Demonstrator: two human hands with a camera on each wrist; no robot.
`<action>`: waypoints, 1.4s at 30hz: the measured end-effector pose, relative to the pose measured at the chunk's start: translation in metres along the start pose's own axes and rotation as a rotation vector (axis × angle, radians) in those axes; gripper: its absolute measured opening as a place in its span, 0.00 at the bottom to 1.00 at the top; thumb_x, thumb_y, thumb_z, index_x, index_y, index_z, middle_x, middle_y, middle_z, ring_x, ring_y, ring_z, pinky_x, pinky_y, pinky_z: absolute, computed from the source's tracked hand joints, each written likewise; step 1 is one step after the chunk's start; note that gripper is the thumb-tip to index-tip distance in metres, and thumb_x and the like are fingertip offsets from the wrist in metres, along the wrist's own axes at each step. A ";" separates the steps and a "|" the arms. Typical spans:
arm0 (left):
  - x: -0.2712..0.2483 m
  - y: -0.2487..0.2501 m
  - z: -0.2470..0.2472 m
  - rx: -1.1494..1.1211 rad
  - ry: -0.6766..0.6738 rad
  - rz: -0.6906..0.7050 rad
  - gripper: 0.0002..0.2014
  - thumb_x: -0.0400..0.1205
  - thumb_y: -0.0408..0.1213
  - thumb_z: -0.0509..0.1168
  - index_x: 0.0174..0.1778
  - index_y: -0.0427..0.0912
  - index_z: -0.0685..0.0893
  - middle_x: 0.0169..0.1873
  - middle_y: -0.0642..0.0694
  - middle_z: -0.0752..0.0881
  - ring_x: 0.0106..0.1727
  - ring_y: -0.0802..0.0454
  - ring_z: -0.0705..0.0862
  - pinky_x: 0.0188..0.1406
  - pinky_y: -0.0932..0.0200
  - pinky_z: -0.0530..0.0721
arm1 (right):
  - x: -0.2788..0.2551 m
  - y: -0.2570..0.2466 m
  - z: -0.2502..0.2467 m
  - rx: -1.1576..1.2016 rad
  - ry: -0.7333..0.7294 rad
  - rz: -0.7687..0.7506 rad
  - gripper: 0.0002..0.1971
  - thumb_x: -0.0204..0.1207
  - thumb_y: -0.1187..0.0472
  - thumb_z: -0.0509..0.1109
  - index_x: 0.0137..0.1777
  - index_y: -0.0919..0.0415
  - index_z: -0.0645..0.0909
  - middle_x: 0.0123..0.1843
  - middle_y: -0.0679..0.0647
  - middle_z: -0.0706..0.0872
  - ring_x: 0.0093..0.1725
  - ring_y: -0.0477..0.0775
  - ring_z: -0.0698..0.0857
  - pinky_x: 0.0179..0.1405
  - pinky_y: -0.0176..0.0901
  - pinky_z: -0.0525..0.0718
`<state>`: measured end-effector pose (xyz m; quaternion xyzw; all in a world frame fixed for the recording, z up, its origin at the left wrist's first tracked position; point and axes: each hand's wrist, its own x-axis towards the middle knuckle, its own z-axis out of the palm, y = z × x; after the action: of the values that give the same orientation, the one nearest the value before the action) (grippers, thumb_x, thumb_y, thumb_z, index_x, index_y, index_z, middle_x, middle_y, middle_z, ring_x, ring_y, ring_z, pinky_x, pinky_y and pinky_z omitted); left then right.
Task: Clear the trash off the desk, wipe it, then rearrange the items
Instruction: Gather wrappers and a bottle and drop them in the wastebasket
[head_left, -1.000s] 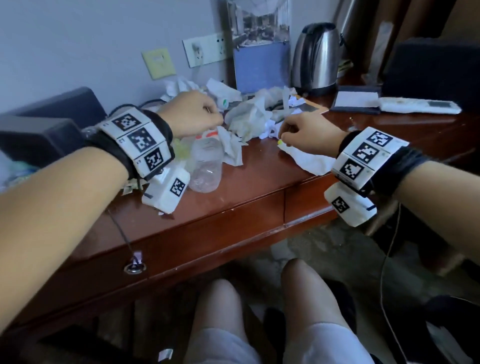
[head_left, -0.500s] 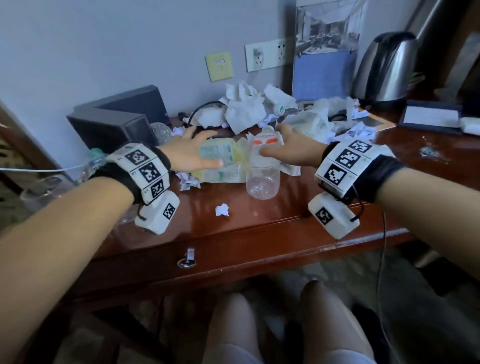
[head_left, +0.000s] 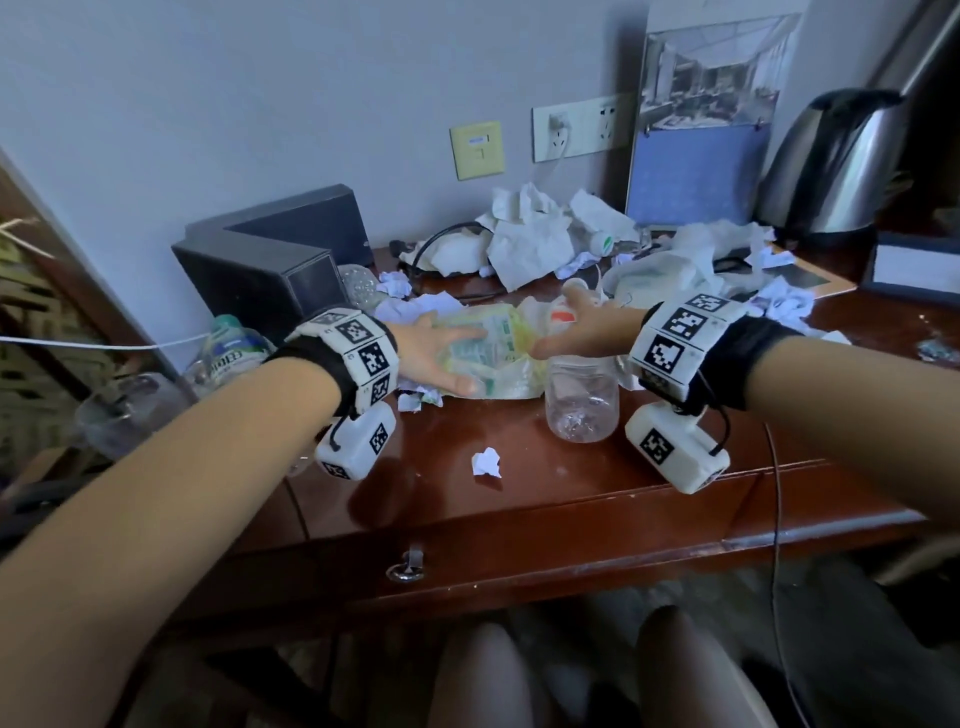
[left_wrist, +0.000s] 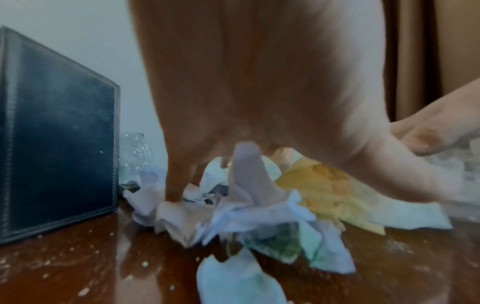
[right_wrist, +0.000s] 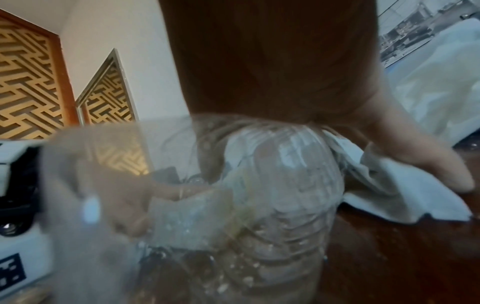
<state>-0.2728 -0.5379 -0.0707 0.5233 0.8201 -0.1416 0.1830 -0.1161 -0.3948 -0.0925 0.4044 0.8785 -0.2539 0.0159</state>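
Both hands, fingers spread flat and grasping nothing, scoop the trash pile (head_left: 488, 343) at the desk's (head_left: 571, 499) 12 o'clock: left hand (head_left: 431, 353) at the pile's 9, right hand (head_left: 582, 327) at 3. The clear jar (head_left: 582, 400) under the right wrist could tip; 1 paper scrap (head_left: 487, 461) at 6 may be missed.

A hotel-style room: beyond the fingers (head_left: 574, 299), a dark wooden desk (head_left: 571, 499) carries a steel electric kettle (head_left: 836, 166), a black leather box (head_left: 270, 260) and a framed photo card (head_left: 706, 119) under wall sockets (head_left: 582, 127).
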 end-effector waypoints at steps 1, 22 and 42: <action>0.001 0.000 -0.001 0.006 -0.011 0.005 0.41 0.77 0.66 0.58 0.81 0.67 0.42 0.83 0.37 0.40 0.83 0.42 0.39 0.79 0.33 0.48 | 0.001 0.000 0.000 -0.003 0.000 -0.007 0.55 0.57 0.29 0.71 0.81 0.44 0.48 0.81 0.59 0.59 0.80 0.64 0.60 0.77 0.61 0.61; 0.036 -0.023 -0.004 0.064 -0.022 -0.061 0.41 0.72 0.72 0.59 0.79 0.70 0.47 0.79 0.36 0.48 0.77 0.33 0.63 0.75 0.39 0.65 | 0.004 0.015 -0.004 0.084 -0.076 0.006 0.55 0.65 0.36 0.72 0.82 0.43 0.37 0.83 0.63 0.55 0.81 0.64 0.59 0.79 0.58 0.58; 0.020 0.003 -0.012 -0.243 -0.205 -0.078 0.41 0.73 0.76 0.40 0.82 0.64 0.45 0.84 0.42 0.47 0.79 0.48 0.24 0.80 0.36 0.37 | 0.008 0.046 -0.061 -0.357 0.061 -0.182 0.49 0.67 0.49 0.76 0.81 0.43 0.48 0.82 0.54 0.54 0.80 0.63 0.53 0.76 0.65 0.59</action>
<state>-0.2800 -0.5159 -0.0694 0.4477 0.8280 -0.1009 0.3222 -0.0773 -0.3366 -0.0614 0.3217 0.9425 -0.0822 0.0377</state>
